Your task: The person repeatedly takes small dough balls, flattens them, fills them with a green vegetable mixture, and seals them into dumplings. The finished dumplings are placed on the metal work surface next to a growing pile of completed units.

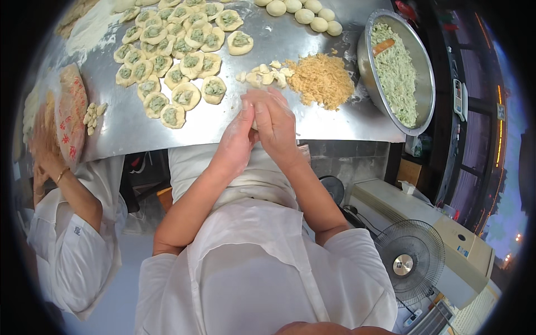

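My left hand (237,139) and my right hand (274,125) are pressed together just over the table's near edge, fingers closed. A pale bit shows between the palms, but the fingers cover most of it. Just beyond my fingertips lie small pale dough pieces (262,77), beside a crumbly orange-tan heap (321,82). To the left, many open dough rounds (187,96) spread over the metal table, each with a green-white filling in its middle. Plain smooth dough balls (304,15) sit at the far side.
At the right edge of the metal table (346,127) stands a steel bowl (425,92) of shredded green filling (397,84) with an orange-brown utensil (383,46). On the left, a co-worker's hands (50,159) are beside a red-printed bag (72,114). A fan (403,264) stands at lower right.
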Demonstrator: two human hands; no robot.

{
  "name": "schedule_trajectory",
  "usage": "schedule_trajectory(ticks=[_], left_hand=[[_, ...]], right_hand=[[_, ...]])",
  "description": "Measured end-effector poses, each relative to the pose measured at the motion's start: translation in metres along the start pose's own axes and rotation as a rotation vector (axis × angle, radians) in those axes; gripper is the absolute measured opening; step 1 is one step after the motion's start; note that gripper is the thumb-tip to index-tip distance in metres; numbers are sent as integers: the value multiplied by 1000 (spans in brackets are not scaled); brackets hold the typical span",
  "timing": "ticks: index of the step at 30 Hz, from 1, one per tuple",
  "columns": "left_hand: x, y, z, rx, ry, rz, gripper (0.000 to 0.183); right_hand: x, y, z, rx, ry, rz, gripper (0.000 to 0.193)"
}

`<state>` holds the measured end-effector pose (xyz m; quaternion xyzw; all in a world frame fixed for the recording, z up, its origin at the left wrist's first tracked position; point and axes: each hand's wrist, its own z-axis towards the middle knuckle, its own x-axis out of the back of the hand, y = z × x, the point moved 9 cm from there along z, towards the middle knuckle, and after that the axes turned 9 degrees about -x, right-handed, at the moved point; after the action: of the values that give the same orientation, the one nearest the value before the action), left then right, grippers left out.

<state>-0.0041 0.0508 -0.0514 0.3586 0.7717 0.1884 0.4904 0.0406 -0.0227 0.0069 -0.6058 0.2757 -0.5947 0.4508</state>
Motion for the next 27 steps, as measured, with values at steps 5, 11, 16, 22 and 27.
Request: schedule_trajectory(ticks=[5, 11, 16, 22, 27], left_hand=[[7, 9, -1, -53, -51, -140, 41], [-28, 47, -9, -920, -147, 1448, 47], [-3, 80, -33, -1119, -34, 1264, 38], [58, 95, -37, -932, 159, 989, 23], [36, 79, -41, -952, 30, 993, 23]], right_hand=[[2, 14, -6, -251, 9, 305, 29], [41, 53, -11, -404, 129, 395, 29], [30, 59, -20, -419, 4, 53, 42], [-4, 15, -13, -74, -25, -350, 60], [-9, 20, 2, -154, -151, -163, 50]])
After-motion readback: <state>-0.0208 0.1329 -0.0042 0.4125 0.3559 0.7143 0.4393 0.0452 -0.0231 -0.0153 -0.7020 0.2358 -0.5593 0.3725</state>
